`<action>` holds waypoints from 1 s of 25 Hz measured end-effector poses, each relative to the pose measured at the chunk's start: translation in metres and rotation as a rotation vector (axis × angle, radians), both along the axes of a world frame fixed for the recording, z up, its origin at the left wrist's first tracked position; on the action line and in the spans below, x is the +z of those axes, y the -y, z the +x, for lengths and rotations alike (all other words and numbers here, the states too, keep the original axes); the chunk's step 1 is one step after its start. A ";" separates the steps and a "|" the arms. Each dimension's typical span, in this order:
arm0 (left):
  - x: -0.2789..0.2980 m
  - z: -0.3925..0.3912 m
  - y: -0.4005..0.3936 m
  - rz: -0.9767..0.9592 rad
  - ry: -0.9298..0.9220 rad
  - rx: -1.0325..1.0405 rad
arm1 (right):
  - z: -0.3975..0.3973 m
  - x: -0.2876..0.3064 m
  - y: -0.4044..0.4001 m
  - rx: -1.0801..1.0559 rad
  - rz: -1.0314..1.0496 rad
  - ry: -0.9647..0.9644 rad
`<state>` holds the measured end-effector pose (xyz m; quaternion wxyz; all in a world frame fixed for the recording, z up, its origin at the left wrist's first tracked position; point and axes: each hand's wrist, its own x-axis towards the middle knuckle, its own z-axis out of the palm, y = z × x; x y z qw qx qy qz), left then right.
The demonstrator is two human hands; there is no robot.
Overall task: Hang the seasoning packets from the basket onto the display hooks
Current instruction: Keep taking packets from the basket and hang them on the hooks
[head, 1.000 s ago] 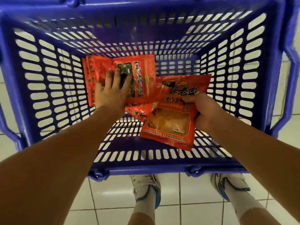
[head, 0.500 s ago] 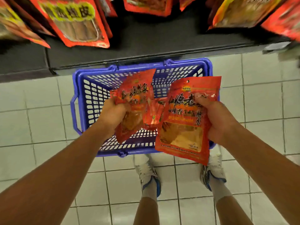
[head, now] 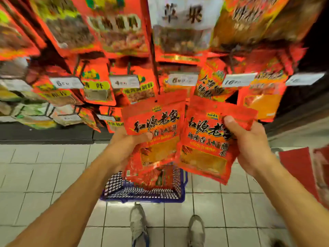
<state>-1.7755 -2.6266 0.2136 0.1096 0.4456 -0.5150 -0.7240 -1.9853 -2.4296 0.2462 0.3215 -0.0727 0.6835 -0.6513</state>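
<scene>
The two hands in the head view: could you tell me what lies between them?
In the head view, only the red seasoning packets span the gap between the left hand and right hand; each hand grips some.

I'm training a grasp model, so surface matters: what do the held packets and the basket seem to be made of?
Packet in left hand and packet in right hand: likely glossy plastic film, judging by sheen, creases and clear windows. Basket: probably rigid moulded plastic, blue, with slotted walls.

Bright overhead light, heavy motion blur, wide-angle bending at edges.
</scene>
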 end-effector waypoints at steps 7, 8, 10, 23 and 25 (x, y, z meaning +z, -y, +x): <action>0.267 -0.074 -0.037 -0.281 -0.243 0.069 | -0.074 0.275 -0.063 -0.104 -0.136 -0.393; 0.304 -0.083 -0.042 -0.352 -0.270 0.053 | -0.080 0.309 -0.069 -0.132 -0.174 -0.423; 0.366 -0.101 -0.049 -0.467 -0.355 0.003 | -0.090 0.366 -0.079 -0.167 -0.241 -0.466; 0.548 -0.178 -0.073 -0.638 -0.584 -0.030 | -0.155 0.545 -0.096 -0.266 -0.468 -0.568; 0.556 -0.196 -0.077 -0.691 -0.606 -0.049 | -0.176 0.550 -0.093 -0.266 -0.499 -0.580</action>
